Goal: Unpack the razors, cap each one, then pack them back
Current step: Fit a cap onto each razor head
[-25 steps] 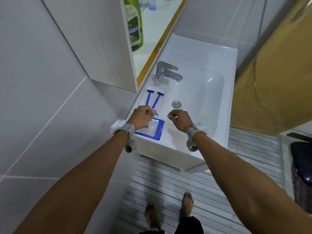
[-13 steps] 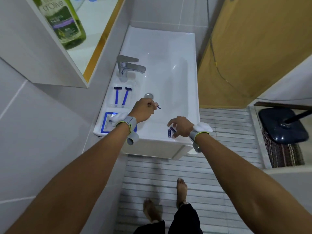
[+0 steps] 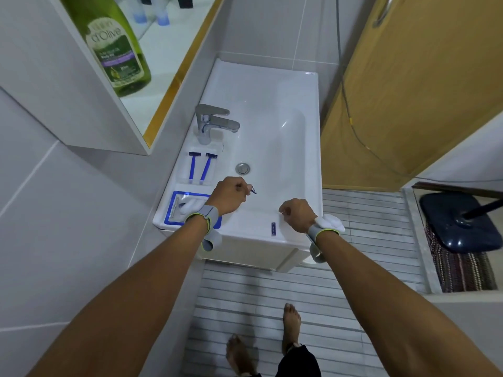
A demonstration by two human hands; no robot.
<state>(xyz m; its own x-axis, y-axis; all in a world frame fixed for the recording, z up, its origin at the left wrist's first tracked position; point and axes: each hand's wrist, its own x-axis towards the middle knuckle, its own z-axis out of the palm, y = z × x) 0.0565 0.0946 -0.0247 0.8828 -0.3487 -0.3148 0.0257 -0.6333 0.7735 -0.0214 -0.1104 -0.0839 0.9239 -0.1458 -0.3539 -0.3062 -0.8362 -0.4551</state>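
My left hand (image 3: 230, 194) grips a blue razor over the near side of the white sink (image 3: 272, 74); only the razor's head (image 3: 253, 190) sticks out past my fingers. Two more blue razors (image 3: 200, 167) lie side by side on the sink's left ledge. The blue-edged clear packet (image 3: 177, 204) lies flat at the near left corner, partly under my left wrist. My right hand (image 3: 298, 213) hovers over the front rim with fingers curled in, apparently pinching a small cap that the hand hides. One blue cap (image 3: 273, 229) lies on the rim just left of that hand.
A chrome faucet (image 3: 216, 121) stands behind the two razors, and the drain (image 3: 242, 168) sits mid-basin. A green bottle (image 3: 117, 47) stands on the shelf at upper left. A wooden door (image 3: 408, 91) is on the right, with a mop head (image 3: 462, 227) on the floor.
My left hand lifted a razor away from the packet to over the basin. My right hand went to the front rim, touched the caps there, then drew back curled.
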